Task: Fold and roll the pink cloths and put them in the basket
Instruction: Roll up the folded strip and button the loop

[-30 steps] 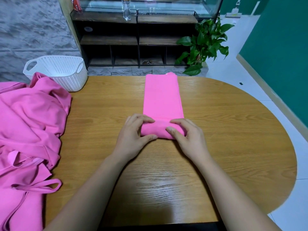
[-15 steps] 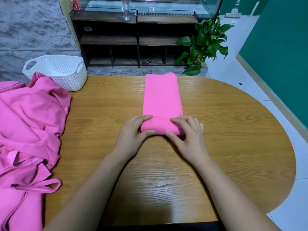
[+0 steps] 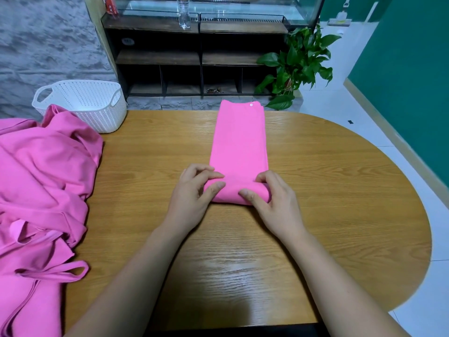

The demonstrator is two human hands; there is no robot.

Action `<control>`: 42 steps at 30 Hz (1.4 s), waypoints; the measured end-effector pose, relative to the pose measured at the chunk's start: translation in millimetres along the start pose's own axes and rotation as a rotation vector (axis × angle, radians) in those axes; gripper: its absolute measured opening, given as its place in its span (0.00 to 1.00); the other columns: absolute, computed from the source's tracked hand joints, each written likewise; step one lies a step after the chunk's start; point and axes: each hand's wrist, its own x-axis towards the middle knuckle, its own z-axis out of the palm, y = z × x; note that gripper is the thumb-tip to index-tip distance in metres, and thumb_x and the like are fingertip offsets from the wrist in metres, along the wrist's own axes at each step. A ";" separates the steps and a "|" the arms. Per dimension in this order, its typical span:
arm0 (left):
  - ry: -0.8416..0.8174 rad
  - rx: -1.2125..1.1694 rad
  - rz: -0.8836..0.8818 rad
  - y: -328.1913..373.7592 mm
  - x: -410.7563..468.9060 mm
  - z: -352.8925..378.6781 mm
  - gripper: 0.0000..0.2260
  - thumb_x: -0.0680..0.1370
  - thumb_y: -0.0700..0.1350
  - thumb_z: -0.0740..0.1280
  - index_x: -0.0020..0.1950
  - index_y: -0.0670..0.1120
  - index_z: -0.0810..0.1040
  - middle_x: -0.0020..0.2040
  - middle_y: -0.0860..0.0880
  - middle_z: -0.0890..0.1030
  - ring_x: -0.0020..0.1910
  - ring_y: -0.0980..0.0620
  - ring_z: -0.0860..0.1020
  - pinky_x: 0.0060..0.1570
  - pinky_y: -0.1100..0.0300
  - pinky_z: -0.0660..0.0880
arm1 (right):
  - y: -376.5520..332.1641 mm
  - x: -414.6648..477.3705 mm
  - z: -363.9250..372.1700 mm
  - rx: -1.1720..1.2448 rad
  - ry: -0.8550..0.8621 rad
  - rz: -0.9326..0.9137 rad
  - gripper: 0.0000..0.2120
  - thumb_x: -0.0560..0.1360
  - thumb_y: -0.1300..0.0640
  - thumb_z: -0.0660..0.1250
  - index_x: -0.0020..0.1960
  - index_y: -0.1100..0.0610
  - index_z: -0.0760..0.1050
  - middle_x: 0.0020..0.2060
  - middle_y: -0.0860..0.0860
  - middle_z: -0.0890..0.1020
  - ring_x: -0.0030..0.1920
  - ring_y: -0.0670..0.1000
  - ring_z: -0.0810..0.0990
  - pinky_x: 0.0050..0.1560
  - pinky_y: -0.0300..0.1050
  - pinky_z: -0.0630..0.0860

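Lettering on the red pack [image 3: 110, 6] on the shelf [image 3: 150, 27] is too blurred to read. A white basket [image 3: 97, 115] stands at the table's [image 3: 340, 190] far left corner, just beside a heap of pink cloths [image 3: 41, 178]. Mid-table lies a folded pink cloth [image 3: 239, 142]; left hand [image 3: 192, 198] and right hand [image 3: 279, 203] curl their fingers round its rolled near end.

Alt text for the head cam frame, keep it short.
The left hand and right hand grip the rolled near end of a folded pink cloth on a wooden table. A heap of pink cloths lies at the left edge, with a white basket behind it.
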 end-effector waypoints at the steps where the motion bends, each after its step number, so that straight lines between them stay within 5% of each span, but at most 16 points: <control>1: 0.000 -0.011 0.001 0.3 -0.2 -0.6 0.11 0.80 0.57 0.72 0.60 0.56 0.86 0.60 0.57 0.77 0.65 0.53 0.76 0.65 0.50 0.74 | 0.5 0.2 0.5 -0.004 0.001 0.004 0.19 0.77 0.35 0.71 0.56 0.50 0.76 0.49 0.44 0.77 0.50 0.48 0.79 0.53 0.52 0.77; 8: -0.114 -0.013 0.023 4.8 -1.4 -3.1 0.24 0.71 0.54 0.82 0.66 0.56 0.82 0.62 0.58 0.78 0.64 0.54 0.78 0.66 0.53 0.75 | 7.1 5.9 3.6 -0.018 0.085 0.116 0.29 0.74 0.29 0.69 0.62 0.50 0.74 0.56 0.47 0.73 0.59 0.51 0.76 0.63 0.56 0.74; 15: -0.069 0.034 -0.059 -0.1 0.1 -0.6 0.15 0.81 0.56 0.72 0.67 0.57 0.81 0.59 0.59 0.81 0.58 0.60 0.78 0.61 0.62 0.73 | -0.1 0.3 -2.5 -0.138 0.115 -0.100 0.29 0.72 0.38 0.79 0.67 0.50 0.77 0.66 0.47 0.72 0.66 0.52 0.72 0.66 0.52 0.68; 18: -0.050 0.053 -0.062 1.5 0.1 -0.5 0.12 0.83 0.54 0.69 0.65 0.54 0.82 0.58 0.58 0.82 0.57 0.59 0.78 0.58 0.66 0.71 | 2.1 1.9 -2.4 -0.099 0.072 -0.068 0.30 0.70 0.34 0.79 0.66 0.46 0.78 0.65 0.44 0.73 0.65 0.50 0.73 0.66 0.51 0.68; 23: -0.052 0.111 -0.033 -1.0 1.8 0.8 0.17 0.82 0.61 0.64 0.65 0.55 0.83 0.59 0.58 0.81 0.59 0.55 0.74 0.63 0.57 0.71 | 7.0 4.0 -3.4 -0.005 0.054 -0.020 0.26 0.71 0.36 0.78 0.64 0.44 0.80 0.60 0.42 0.77 0.63 0.47 0.74 0.67 0.51 0.69; 26: -0.034 0.044 -0.021 -1.2 1.4 -0.7 0.16 0.79 0.59 0.72 0.65 0.56 0.84 0.60 0.58 0.76 0.65 0.56 0.72 0.67 0.65 0.66 | 8.4 5.3 -3.8 0.031 0.056 0.005 0.23 0.72 0.38 0.78 0.63 0.45 0.80 0.57 0.39 0.80 0.60 0.47 0.76 0.65 0.55 0.71; 32: -0.106 0.004 -0.026 2.3 -0.3 -6.2 0.31 0.68 0.56 0.83 0.69 0.59 0.80 0.61 0.60 0.76 0.66 0.56 0.75 0.69 0.59 0.70 | 10.4 7.4 -2.7 0.141 0.059 0.076 0.17 0.76 0.38 0.74 0.59 0.47 0.81 0.52 0.39 0.83 0.55 0.45 0.80 0.60 0.54 0.76; 37: -0.087 0.133 0.039 2.5 -1.0 -2.9 0.34 0.67 0.61 0.82 0.71 0.57 0.79 0.62 0.60 0.74 0.65 0.56 0.70 0.70 0.63 0.65 | 9.0 7.0 -5.4 0.186 0.043 0.140 0.16 0.77 0.39 0.74 0.57 0.47 0.80 0.52 0.41 0.85 0.53 0.43 0.81 0.55 0.44 0.75; 40: -0.084 0.119 0.016 1.5 -1.4 -2.8 0.33 0.68 0.63 0.80 0.71 0.57 0.79 0.60 0.60 0.72 0.64 0.57 0.70 0.67 0.71 0.61 | 7.6 7.0 -3.7 0.167 0.048 0.143 0.18 0.77 0.37 0.72 0.59 0.48 0.79 0.54 0.42 0.85 0.54 0.45 0.81 0.57 0.46 0.75; 42: -0.101 0.111 -0.003 0.4 -1.3 -2.7 0.34 0.69 0.67 0.77 0.72 0.57 0.78 0.60 0.60 0.74 0.64 0.56 0.72 0.66 0.68 0.65 | 6.9 7.7 -3.4 0.154 0.046 0.137 0.20 0.78 0.37 0.71 0.64 0.47 0.78 0.58 0.41 0.83 0.60 0.45 0.80 0.62 0.49 0.74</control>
